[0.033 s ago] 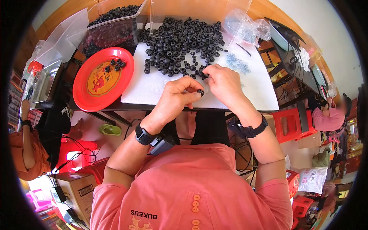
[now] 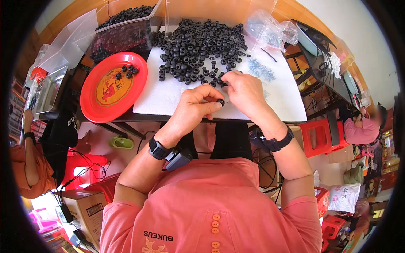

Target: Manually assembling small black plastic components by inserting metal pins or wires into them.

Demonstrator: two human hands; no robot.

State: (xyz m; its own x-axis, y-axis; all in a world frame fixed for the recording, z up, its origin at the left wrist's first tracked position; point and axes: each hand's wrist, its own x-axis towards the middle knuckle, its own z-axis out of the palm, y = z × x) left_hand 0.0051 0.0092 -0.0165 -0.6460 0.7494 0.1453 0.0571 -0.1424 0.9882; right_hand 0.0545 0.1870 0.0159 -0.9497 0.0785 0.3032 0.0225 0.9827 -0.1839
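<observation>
Grip of the bare left hand (image 2: 192, 109) is nearly closed: thumb and fingertips pinch one small, round, glossy black bead (image 2: 220, 102) above the near part of a flat white sheet (image 2: 287, 101), which lies on a dark counter (image 2: 147, 117). The bare right hand (image 2: 247, 92) has its fingertips drawn close together at the near edge of a wide heap of loose, round black beads (image 2: 198, 46); its grip is narrow, but whether it holds a bead I cannot tell, because the hand itself covers the spot.

The left hand's lower fingers are partly hidden behind the pinch. Beads deep in the heap are covered by those on top, and the contents of a crumpled clear plastic bag (image 2: 270, 31) at the far right are hard to make out.

There are two hands, with one black wristband on the left wrist (image 2: 157, 150) and one on the right (image 2: 282, 142). One round red plate with a yellow centre (image 2: 89, 90), by the sheet's left edge, carries about five black beads, too clustered for certainty. One clear plastic box (image 2: 126, 38) full of black beads stands behind it, and one thin black strip (image 2: 268, 55) lies right of the heap. The heap is beyond counting.
</observation>
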